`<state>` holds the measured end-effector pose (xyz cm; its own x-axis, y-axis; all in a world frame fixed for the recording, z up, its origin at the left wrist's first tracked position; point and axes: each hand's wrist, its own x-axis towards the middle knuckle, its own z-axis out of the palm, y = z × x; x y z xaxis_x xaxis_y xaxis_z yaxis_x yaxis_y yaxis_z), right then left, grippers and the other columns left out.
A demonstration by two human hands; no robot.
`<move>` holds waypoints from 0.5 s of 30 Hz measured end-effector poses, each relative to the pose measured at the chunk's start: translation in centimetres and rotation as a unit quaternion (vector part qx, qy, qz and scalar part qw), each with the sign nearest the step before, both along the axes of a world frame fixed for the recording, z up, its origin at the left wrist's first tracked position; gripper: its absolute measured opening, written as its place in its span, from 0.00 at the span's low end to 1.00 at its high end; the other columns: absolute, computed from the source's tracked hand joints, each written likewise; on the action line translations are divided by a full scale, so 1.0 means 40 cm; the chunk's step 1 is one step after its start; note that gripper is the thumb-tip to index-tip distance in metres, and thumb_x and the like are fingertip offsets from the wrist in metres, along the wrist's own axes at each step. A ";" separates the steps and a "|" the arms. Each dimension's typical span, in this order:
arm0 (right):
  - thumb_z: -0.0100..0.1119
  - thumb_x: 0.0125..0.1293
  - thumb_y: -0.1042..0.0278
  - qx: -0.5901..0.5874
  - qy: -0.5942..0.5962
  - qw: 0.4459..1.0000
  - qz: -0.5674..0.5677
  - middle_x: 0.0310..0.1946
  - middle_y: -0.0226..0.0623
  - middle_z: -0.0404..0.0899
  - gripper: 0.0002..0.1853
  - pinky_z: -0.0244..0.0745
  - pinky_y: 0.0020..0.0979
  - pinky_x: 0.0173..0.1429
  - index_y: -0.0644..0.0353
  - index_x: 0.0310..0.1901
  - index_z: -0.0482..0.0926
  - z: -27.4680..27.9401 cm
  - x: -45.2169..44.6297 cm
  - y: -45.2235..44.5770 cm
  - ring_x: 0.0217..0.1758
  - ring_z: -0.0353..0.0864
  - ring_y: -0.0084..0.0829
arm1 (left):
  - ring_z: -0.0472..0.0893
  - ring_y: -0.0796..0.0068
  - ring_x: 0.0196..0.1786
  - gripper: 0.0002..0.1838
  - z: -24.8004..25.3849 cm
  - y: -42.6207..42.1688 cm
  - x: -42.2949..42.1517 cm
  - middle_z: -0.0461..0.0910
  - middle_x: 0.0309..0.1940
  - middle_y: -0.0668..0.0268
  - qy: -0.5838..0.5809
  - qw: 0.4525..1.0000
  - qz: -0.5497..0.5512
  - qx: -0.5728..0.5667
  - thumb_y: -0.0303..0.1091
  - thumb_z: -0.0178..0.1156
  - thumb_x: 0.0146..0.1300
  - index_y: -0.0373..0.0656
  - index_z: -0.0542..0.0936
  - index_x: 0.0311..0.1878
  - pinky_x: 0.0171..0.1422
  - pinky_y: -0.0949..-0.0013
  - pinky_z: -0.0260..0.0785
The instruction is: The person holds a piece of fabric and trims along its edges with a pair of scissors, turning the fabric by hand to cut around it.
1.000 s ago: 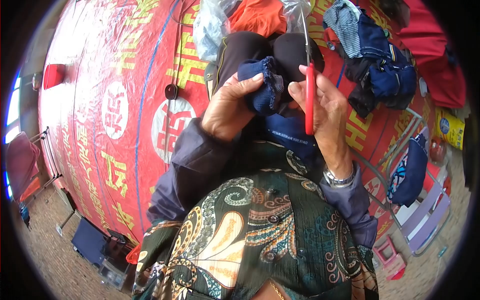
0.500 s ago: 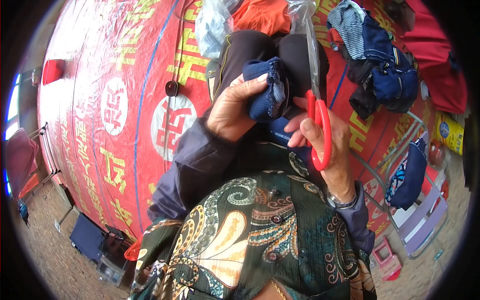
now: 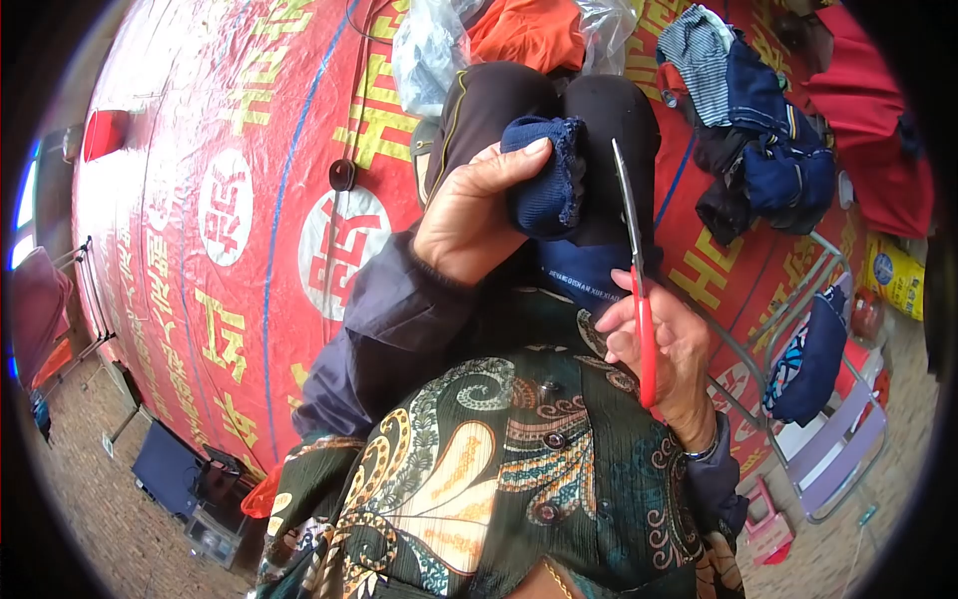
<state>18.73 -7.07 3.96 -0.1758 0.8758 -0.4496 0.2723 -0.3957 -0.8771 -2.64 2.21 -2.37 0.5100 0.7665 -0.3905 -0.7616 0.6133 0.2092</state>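
My left hand (image 3: 477, 212) is closed around a bunched piece of navy ribbed knit fabric (image 3: 544, 190), with the thumb pressed on top. Its rough, frayed-looking edge faces right. A pair of scissors (image 3: 637, 260) with red handles is in my right hand (image 3: 671, 344), its blades pointing away from me and looking nearly together. The tips are to the right of the fabric, apart from it. Below the knit piece, a blue cloth (image 3: 584, 272) with small white lettering lies across my lap; whether the two are joined is hidden.
Clear plastic bags (image 3: 429, 60) and orange cloth (image 3: 526, 35) lie beyond my knees. A pile of dark clothes (image 3: 763, 130) is at the right on the red printed sheeting (image 3: 289, 200). A folding chair (image 3: 833, 449) stands at the lower right, near a pink stool (image 3: 768, 524).
My right hand has drawn back towards my body with the scissors, which have turned edge-on. The left hand and the knit fabric have shifted slightly right.
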 end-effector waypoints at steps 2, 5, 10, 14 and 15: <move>0.74 0.55 0.66 0.021 -0.015 1.000 0.001 0.30 0.35 0.80 0.25 0.76 0.25 0.38 0.70 0.51 0.77 -0.004 0.003 -0.011 0.31 0.80 0.22 | 0.83 0.71 0.46 0.15 -0.003 0.001 0.002 0.83 0.43 0.63 -0.011 1.000 -0.003 0.000 0.33 0.60 0.69 0.37 0.78 0.54 0.55 0.66 0.74; 0.75 0.54 0.65 0.043 -0.050 0.998 0.006 0.30 0.34 0.80 0.24 0.76 0.25 0.38 0.68 0.49 0.78 0.010 0.002 -0.019 0.31 0.80 0.22 | 0.83 0.72 0.45 0.14 -0.001 0.002 0.003 0.84 0.43 0.63 -0.011 1.000 -0.008 -0.019 0.34 0.60 0.69 0.37 0.79 0.54 0.55 0.67 0.74; 0.75 0.55 0.62 0.045 -0.067 0.995 0.051 0.30 0.34 0.80 0.25 0.76 0.25 0.36 0.69 0.49 0.77 0.029 -0.003 -0.004 0.30 0.80 0.21 | 0.84 0.74 0.44 0.13 0.008 -0.006 0.007 0.85 0.43 0.64 -0.014 1.000 -0.002 -0.013 0.34 0.60 0.68 0.38 0.80 0.51 0.54 0.69 0.75; 0.70 0.61 0.58 -0.066 0.057 0.996 0.035 0.30 0.33 0.81 0.27 0.75 0.23 0.33 0.70 0.54 0.76 0.033 -0.006 0.015 0.27 0.78 0.20 | 0.85 0.74 0.42 0.12 0.017 -0.010 0.010 0.85 0.42 0.64 0.001 1.000 -0.008 -0.010 0.34 0.60 0.69 0.38 0.81 0.50 0.52 0.70 0.76; 0.68 0.63 0.55 -0.105 0.116 0.988 0.018 0.30 0.33 0.81 0.28 0.74 0.22 0.32 0.70 0.55 0.76 0.037 -0.008 0.021 0.26 0.78 0.20 | 0.85 0.74 0.41 0.12 0.016 -0.009 0.009 0.86 0.42 0.64 -0.001 1.000 -0.008 -0.015 0.34 0.60 0.69 0.38 0.81 0.50 0.51 0.70 0.76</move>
<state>18.43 -6.24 5.43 -0.3250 0.7588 -0.5645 0.0919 -0.5687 -0.8174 -2.27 1.84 -1.71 0.5218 0.7464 -0.4131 -0.7524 0.6309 0.1893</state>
